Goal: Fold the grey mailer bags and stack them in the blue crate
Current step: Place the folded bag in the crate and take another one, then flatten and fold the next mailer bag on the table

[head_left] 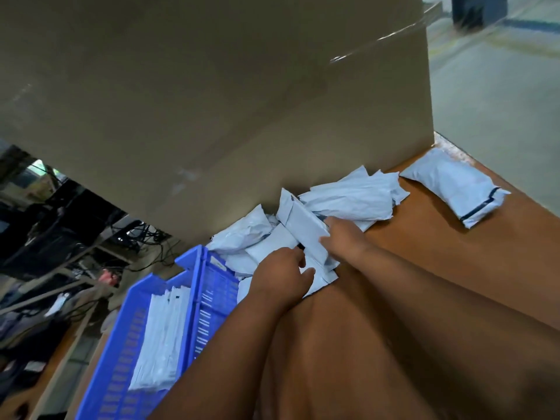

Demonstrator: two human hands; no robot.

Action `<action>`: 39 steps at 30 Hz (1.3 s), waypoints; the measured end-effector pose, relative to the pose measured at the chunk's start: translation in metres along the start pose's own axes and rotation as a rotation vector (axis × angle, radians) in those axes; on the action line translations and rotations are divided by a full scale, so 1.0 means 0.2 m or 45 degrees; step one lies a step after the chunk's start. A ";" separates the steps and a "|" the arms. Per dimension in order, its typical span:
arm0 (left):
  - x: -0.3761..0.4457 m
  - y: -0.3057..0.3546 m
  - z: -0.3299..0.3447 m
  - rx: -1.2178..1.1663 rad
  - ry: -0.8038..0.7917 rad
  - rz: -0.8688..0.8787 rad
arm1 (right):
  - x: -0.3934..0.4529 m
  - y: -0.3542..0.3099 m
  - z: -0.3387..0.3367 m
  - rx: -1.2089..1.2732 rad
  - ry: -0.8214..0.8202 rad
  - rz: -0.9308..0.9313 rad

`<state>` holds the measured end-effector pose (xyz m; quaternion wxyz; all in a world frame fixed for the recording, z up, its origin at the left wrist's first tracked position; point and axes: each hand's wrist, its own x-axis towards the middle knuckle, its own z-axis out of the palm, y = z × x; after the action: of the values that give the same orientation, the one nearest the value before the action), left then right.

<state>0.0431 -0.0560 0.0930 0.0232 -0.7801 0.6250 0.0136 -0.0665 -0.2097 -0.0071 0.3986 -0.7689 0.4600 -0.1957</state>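
A folded grey mailer bag (pixel 306 230) lies tilted between my hands at the middle of the brown table (pixel 424 262). My left hand (pixel 281 275) grips its near end, fingers curled over the edge. My right hand (pixel 344 234) pinches its right side. Behind them a heap of loose grey mailer bags (pixel 351 198) rests against a cardboard wall. One more mailer bag (pixel 454 186) lies apart at the far right. The blue crate (pixel 127 338) stands at the left with a stack of folded bags (pixel 163 338) inside.
A tall cardboard box (pixel 212 101) fills the back of the table. The table's right edge drops to a pale floor (pixel 491 86). Left of the crate are dark shelves and cables (pixel 60 225) below table level.
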 end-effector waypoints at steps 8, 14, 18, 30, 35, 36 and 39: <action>-0.33 -0.01 0.13 0.185 0.204 0.501 | -0.59 0.25 -0.20 0.230 -0.404 -0.217; -0.65 0.04 0.37 0.204 -0.018 0.643 | -0.99 0.38 -0.26 -0.002 -0.602 -0.204; -0.79 0.11 0.59 -0.009 -0.078 0.648 | -1.17 0.43 -0.20 -0.294 -0.467 -0.219; -0.86 0.26 0.73 -0.145 -0.020 0.460 | -1.40 0.32 -0.07 -0.849 0.087 -0.304; -0.82 0.34 0.80 -0.144 -0.056 0.465 | -1.40 0.38 0.07 -0.988 -0.111 -0.169; -0.82 0.34 0.80 -0.145 -0.046 0.466 | -1.40 0.40 0.08 -0.995 -0.122 -0.160; -0.82 0.35 0.80 -0.124 -0.041 0.463 | -1.38 0.41 0.08 -1.022 -0.131 -0.167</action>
<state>-0.0598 0.0970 -0.0599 -0.0075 -0.6541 0.7540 0.0603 -0.2391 0.0154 -0.0641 0.0759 -0.8998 0.4295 0.0131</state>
